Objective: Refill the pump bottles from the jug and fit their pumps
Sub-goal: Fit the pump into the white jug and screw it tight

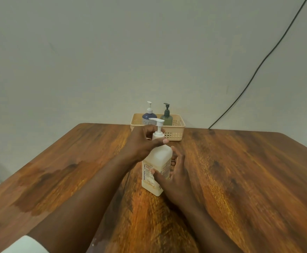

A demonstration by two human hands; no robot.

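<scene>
Two hands on one tall white plastic pump bottle (156, 168) standing mid-way on the brown wooden table (240, 179). Left hand (143, 143) fingers pinch its white pump collar (158, 135); right hand (174, 172) wraps the body. Blue bottle (149, 116) and green bottle (166, 116) sit in the beige basket (176, 132) behind.

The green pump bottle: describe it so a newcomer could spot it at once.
Look to the far edge of the wooden table, where a beige basket stands against the wall. Two pump bottles stand upright in it. The green bottle is the right one, with a dark pump; its neighbour, the blue bottle, has a white pump.
</scene>
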